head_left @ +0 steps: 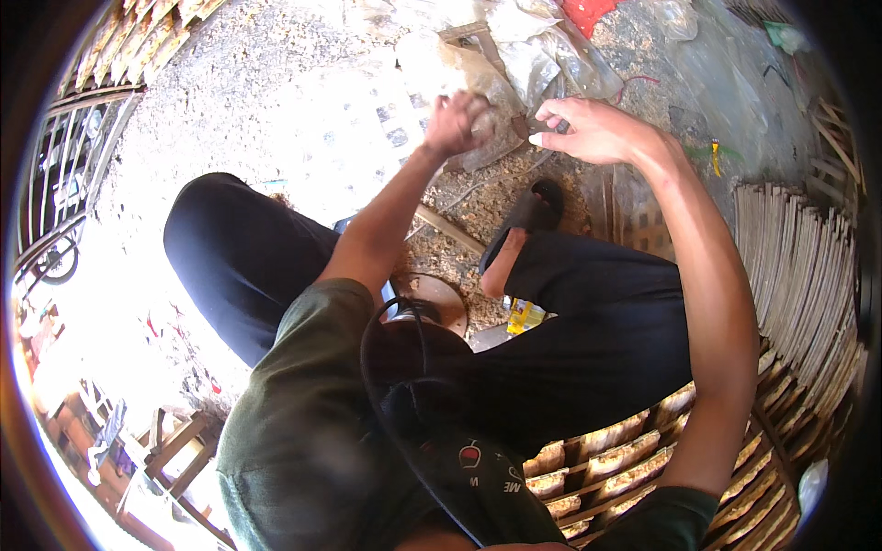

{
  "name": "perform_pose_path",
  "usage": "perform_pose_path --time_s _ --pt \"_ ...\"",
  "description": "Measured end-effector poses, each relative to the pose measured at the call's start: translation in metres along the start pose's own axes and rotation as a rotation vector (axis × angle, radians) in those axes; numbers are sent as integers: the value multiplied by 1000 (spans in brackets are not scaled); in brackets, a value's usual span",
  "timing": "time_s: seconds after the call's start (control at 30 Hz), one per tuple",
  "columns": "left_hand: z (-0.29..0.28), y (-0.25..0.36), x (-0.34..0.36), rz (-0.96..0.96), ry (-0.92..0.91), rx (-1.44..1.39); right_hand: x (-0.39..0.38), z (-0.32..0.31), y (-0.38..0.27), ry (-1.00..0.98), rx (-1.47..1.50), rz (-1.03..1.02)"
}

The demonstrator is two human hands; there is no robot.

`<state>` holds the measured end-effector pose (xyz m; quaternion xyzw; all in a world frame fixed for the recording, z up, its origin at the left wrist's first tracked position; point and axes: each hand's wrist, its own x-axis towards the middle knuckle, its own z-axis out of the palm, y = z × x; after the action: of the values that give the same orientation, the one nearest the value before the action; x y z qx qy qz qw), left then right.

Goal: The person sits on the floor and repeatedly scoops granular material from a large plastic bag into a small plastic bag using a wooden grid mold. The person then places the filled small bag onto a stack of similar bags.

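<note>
My left hand (pixel 459 122) hovers over crumpled clear plastic bags (pixel 496 78), its fingers loosely bent and apart, slightly blurred. Just right of it, my right hand (pixel 581 129) hangs with curved fingers and a gap between thumb and forefinger; I see nothing held in either. Below them lie a thin wooden slat (pixel 450 230) and a bent wire or cord (pixel 482 188) on the speckled ground (pixel 184 110).
My legs (pixel 230 266) are bent, a dark sandal (pixel 542 207) on one foot. Stacked slats (pixel 795 275) stand at the right; wooden racks (pixel 616 441) with pale pieces lie behind me and at upper left. A round base (pixel 441 298) and yellow packet (pixel 524 314) sit between my legs.
</note>
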<state>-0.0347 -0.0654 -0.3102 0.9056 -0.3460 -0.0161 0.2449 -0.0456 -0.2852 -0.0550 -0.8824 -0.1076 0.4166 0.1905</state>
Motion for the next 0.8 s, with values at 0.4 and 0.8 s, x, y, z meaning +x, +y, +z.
perform_pose_path --time_s 0.4,0.8 --pt "-51 -168 125 -341 -500 -130 4 0 2 -11 50 32" --pt "-54 -143 102 -249 346 -35 9 3 7 3 -5 11"
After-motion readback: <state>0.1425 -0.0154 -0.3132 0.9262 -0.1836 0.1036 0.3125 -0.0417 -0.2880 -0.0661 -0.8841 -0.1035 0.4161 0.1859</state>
